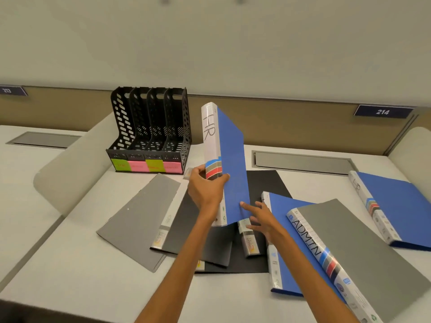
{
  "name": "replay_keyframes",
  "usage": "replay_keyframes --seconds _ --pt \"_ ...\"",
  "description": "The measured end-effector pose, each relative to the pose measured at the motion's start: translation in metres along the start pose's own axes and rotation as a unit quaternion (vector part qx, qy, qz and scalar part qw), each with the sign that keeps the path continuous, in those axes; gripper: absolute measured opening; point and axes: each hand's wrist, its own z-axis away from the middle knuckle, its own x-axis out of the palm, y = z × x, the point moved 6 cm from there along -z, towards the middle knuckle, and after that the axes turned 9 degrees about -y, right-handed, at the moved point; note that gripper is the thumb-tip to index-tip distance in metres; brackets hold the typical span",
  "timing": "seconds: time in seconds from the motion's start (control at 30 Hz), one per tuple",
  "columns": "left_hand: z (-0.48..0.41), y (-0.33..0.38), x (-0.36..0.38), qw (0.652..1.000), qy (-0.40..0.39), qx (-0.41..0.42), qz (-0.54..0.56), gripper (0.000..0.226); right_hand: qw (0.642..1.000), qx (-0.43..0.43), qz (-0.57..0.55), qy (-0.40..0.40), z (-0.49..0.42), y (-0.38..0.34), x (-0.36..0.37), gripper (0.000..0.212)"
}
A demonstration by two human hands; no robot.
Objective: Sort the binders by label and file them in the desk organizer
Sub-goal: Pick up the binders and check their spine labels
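Blue HR-spined binder upright: left hand grips spine, right hand spread on cover; best kept vertical toward black perforated organizer, ten o'clock.

Soft, even light falls from overhead, bright with a faint yellow-green cast. The pale matte desk top carries only faint, blurred-edged shadows beside the flat folders. White glare streaks the glossy clear-sleeved spine of the near-right grey plastic binder. The upright blue plastic binder with a white spine is sharp at centre, while the far-left dark blue number plate is smeared. Wide-angle distortion bows the far tan partition strip, and the near-left corner darkens.
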Motion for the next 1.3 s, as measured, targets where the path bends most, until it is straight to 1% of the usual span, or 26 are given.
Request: replay_keyframes --seconds 0.03,0.1,0.17,0.23,0.3,0.37,0.43,0.53,0.63,0.7,0.77,0.8,0.87,0.93,1.1,1.2,1.3 --pt "0.001 0.006 0.006 1.0 0.002 0.012 0.009 0.055 0.999 0.015 -0.036 -0.015 0.002 -0.001 0.002 0.087" --pt "0.001 0.016 0.016 0.999 0.005 0.036 0.028 0.057 0.989 0.025 -0.131 -0.059 0.006 -0.006 0.006 0.075" --pt "0.002 0.024 0.026 0.997 0.006 0.05 0.051 0.058 0.962 -0.003 -0.255 -0.101 0.008 -0.016 0.007 0.062" --pt "0.002 0.028 0.036 0.996 0.0 0.053 0.073 0.058 0.934 -0.04 -0.34 -0.1 0.009 -0.027 0.002 0.056" --pt "0.003 0.034 0.043 0.994 -0.005 0.06 0.089 0.058 0.921 -0.069 -0.375 -0.076 0.01 -0.035 -0.006 0.055" --pt "0.004 0.039 0.05 0.993 -0.01 0.072 0.097 0.058 0.92 -0.081 -0.38 -0.053 0.011 -0.039 -0.014 0.052" --pt "0.006 0.042 0.06 0.992 -0.029 0.082 0.095 0.062 0.92 -0.079 -0.38 -0.048 0.013 -0.038 -0.02 0.048" --pt "0.014 0.048 0.082 0.988 -0.078 0.096 0.098 0.066 0.92 -0.081 -0.38 -0.037 0.017 -0.038 -0.033 0.043" --pt "0.021 0.052 0.104 0.978 -0.127 0.102 0.128 0.066 0.922 -0.107 -0.372 -0.003 0.023 -0.044 -0.059 0.036" --pt "0.023 0.054 0.119 0.97 -0.164 0.09 0.157 0.061 0.924 -0.126 -0.36 0.026 0.029 -0.051 -0.083 0.031" --pt "0.026 0.055 0.134 0.96 -0.199 0.088 0.175 0.048 0.923 -0.132 -0.357 0.059 0.037 -0.056 -0.108 0.023" --pt "0.028 0.055 0.142 0.956 -0.213 0.088 0.181 0.042 0.919 -0.131 -0.365 0.074 0.041 -0.057 -0.12 0.023" --pt "0.032 0.055 0.157 0.95 -0.233 0.076 0.193 0.034 0.912 -0.133 -0.376 0.099 0.045 -0.056 -0.142 0.031" --pt "0.034 0.055 0.173 0.946 -0.249 0.059 0.201 0.032 0.906 -0.147 -0.376 0.123 0.05 -0.056 -0.162 0.042" --pt "0.037 0.048 0.211 0.928 -0.292 0.012 0.23 0.038 0.879 -0.216 -0.391 0.169 0.068 -0.058 -0.207 0.052" --pt "0.035 0.033 0.235 0.913 -0.308 -0.035 0.265 0.039 0.874 -0.26 -0.358 0.201 0.08 -0.063 -0.238 0.057" --pt "0.032 0.018 0.259 0.901 -0.317 -0.075 0.286 0.033 0.882 -0.276 -0.297 0.24 0.092 -0.069 -0.269 0.055"
